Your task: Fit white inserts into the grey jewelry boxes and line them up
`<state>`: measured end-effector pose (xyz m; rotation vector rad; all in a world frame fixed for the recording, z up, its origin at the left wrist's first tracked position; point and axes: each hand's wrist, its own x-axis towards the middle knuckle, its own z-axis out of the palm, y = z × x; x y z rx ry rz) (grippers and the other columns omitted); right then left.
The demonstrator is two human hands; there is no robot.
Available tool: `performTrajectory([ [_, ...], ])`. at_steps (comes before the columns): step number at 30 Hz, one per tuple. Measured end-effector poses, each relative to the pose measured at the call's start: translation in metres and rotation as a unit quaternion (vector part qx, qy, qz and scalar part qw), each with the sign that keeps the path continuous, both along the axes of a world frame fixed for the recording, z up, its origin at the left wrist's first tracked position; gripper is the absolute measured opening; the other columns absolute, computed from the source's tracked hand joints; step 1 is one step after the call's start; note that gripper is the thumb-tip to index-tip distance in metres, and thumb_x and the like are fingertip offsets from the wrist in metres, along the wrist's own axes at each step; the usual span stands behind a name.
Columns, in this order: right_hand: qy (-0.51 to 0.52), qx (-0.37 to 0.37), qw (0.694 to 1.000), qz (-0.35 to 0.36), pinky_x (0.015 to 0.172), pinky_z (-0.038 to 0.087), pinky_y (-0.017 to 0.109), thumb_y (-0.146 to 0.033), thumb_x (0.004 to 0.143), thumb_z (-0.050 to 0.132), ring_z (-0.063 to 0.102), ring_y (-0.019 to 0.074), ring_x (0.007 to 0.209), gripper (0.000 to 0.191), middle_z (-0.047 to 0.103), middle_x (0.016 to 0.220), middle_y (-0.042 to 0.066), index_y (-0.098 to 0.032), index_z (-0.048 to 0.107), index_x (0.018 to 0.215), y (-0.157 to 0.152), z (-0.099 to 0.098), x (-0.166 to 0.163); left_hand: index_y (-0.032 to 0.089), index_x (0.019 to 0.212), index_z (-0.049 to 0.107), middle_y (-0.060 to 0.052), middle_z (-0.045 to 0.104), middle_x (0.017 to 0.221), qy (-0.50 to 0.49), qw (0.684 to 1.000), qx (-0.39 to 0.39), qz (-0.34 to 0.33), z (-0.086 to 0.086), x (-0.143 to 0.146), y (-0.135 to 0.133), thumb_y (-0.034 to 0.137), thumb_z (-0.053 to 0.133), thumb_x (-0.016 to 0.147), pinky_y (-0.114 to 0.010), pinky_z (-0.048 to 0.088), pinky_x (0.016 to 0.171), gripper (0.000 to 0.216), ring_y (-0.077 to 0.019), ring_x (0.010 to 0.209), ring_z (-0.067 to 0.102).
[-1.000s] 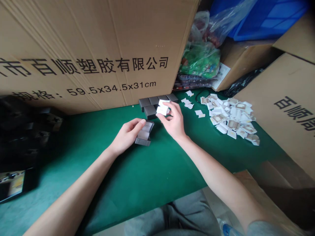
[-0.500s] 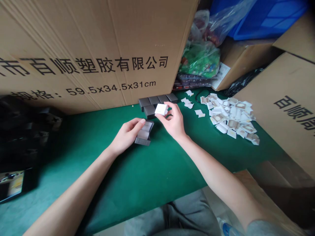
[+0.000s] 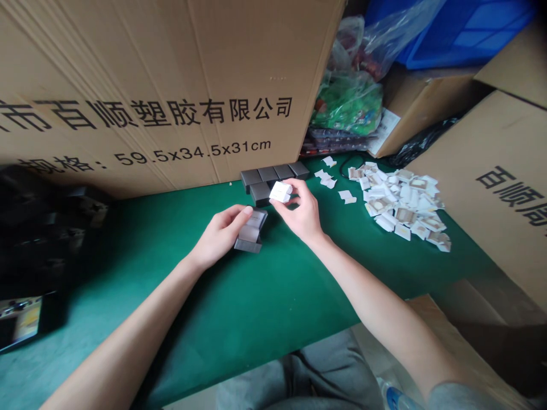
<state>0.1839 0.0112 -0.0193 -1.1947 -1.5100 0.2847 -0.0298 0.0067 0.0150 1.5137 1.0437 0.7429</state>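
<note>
My left hand (image 3: 221, 234) grips a small dark grey box (image 3: 248, 246), thumb on its upper edge; a pale grey lining shows inside it. Between the thumb and fingers of my right hand (image 3: 302, 209) is a small folded white card (image 3: 280, 192), held above the table and apart from the box. Just behind the card, several closed dark grey boxes (image 3: 260, 192) stand together against the large carton. To the right lies a heap of folded white cards (image 3: 401, 196), some with brownish patches. A few loose white paper pieces (image 3: 347, 197) lie between the heap and my right hand.
A large printed carton (image 3: 171, 74) walls off the back of the green table (image 3: 256, 319). Another carton (image 3: 491, 188) stands at the right. Clear bags with green contents (image 3: 348, 105) and a blue crate (image 3: 465, 34) are at the back right. Dark objects (image 3: 38, 233) sit at the left.
The white card in my right hand has tilted slightly, and its folds now show more. My left hand and the box have stayed in place.
</note>
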Motion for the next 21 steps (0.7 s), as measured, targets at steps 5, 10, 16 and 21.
performTrajectory([
  [5, -0.047, 0.017, 0.999, -0.019, 0.07, 0.06, 0.031, -0.031, 0.085, 0.073, 0.066, 0.0191, 0.092, 0.04, 0.066, 0.112, 0.006, -0.026, 0.061, 0.122, -0.0019, 0.0036, -0.0002, 0.019, 0.101, 0.069, -0.001, 0.064, 0.076, 0.006, 1.0, 0.01, 0.004, 0.0008, 0.0003, -0.0001, 0.065, 0.056, 0.093, -0.025, 0.046, 0.059, 0.049, -0.0154, 0.066, 0.061],
  [10, -0.053, 0.036, 0.998, -0.017, 0.071, 0.06, 0.033, -0.026, 0.084, 0.072, 0.065, 0.0177, 0.084, 0.042, 0.066, 0.108, 0.006, -0.024, 0.062, 0.125, -0.0036, 0.0076, -0.001, 0.019, 0.1, 0.068, 0.0, 0.063, 0.076, 0.007, 1.0, 0.008, 0.003, 0.0019, 0.0005, -0.0001, 0.065, 0.056, 0.093, -0.025, 0.045, 0.059, 0.048, -0.0148, 0.066, 0.059],
  [16, -0.074, 0.051, 0.996, -0.023, 0.087, 0.061, 0.039, -0.023, 0.083, 0.07, 0.066, 0.0214, 0.098, 0.047, 0.064, 0.11, 0.007, -0.025, 0.059, 0.129, -0.0048, 0.0104, -0.0017, 0.018, 0.101, 0.067, -0.004, 0.068, 0.08, 0.007, 1.0, -0.001, 0.0, 0.0005, 0.0002, 0.0001, 0.066, 0.055, 0.093, -0.028, 0.051, 0.061, 0.049, -0.0181, 0.07, 0.065],
  [21, -0.03, 0.06, 0.998, -0.01, 0.084, 0.063, 0.037, -0.023, 0.083, 0.07, 0.065, 0.0215, 0.103, 0.044, 0.058, 0.113, 0.008, -0.026, 0.062, 0.126, -0.004, 0.007, -0.0022, 0.018, 0.102, 0.068, -0.005, 0.07, 0.082, 0.0, 1.0, -0.006, 0.002, 0.0003, 0.0005, -0.0004, 0.066, 0.056, 0.092, -0.029, 0.053, 0.061, 0.051, -0.019, 0.069, 0.067],
])
